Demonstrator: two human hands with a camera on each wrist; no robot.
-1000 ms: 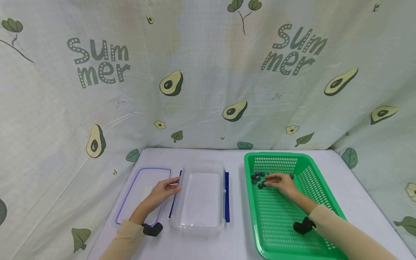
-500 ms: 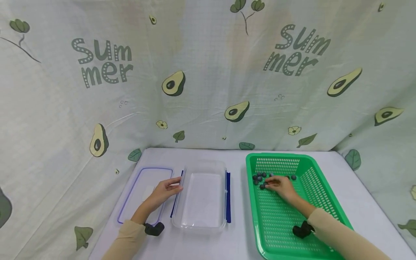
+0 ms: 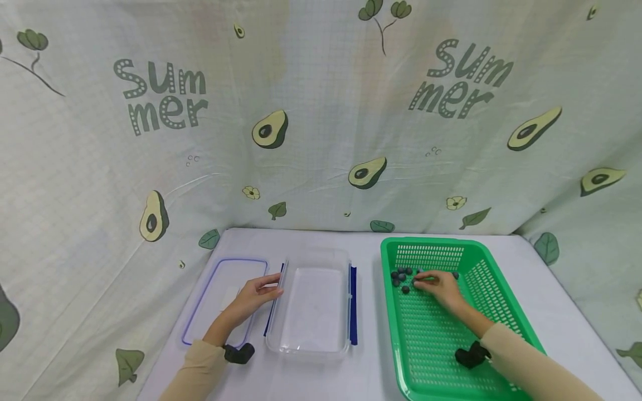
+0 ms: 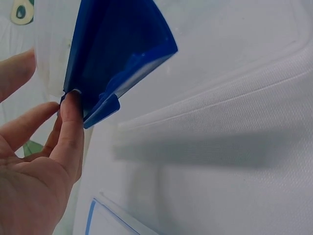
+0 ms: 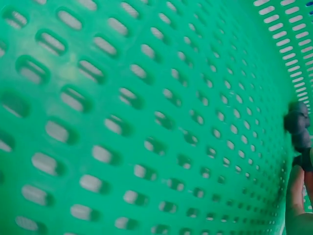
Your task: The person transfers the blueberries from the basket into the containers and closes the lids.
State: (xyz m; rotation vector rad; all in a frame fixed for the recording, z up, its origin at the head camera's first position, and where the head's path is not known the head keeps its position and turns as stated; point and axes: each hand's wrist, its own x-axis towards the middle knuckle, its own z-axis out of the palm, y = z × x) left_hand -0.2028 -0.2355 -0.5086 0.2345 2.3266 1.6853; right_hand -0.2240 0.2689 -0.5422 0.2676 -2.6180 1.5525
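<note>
On the white table stands a clear plastic container (image 3: 313,312) with blue side latches. My left hand (image 3: 253,295) is at its left rim; in the left wrist view the fingertips pinch the edge by a blue latch (image 4: 120,58). To the right is a green basket (image 3: 426,356) with slotted walls. Inside it, several dark blueberries (image 3: 401,276) lie near the far left corner. My right hand (image 3: 441,287) reaches in there, thumb and fingers pinching a blueberry (image 5: 307,159), mostly hidden by the fingertips. Other blueberries (image 5: 296,122) lie close beside them.
A clear lid (image 3: 208,306) with a blue-violet seal lies left of the container, partly under my left forearm. Behind the table hangs a printed cloth (image 3: 311,111). The basket's raised rim (image 3: 393,340) stands between the container and the blueberries.
My right hand has shifted slightly to the right among the blueberries, uncovering one at the front. The left hand stays at the container's rim. The head view has turned slightly left.
</note>
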